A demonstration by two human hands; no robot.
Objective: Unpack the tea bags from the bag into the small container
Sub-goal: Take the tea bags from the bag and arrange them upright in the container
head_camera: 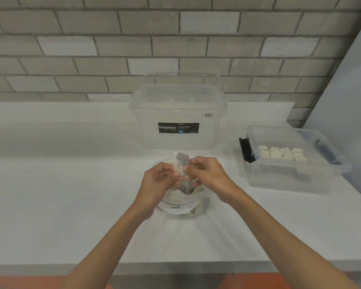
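While the left hand (157, 182) and right hand (208, 174) pinch it with curled fingers (188, 169), the packet (182, 163) looks slim, silvery-grey, upright.

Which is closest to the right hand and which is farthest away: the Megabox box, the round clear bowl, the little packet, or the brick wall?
1. Little packet: pinched by the right hand and the left hand.
2. Round clear bowl: just under the hands.
3. Megabox box: behind the bowl.
4. Brick wall: at the very back.
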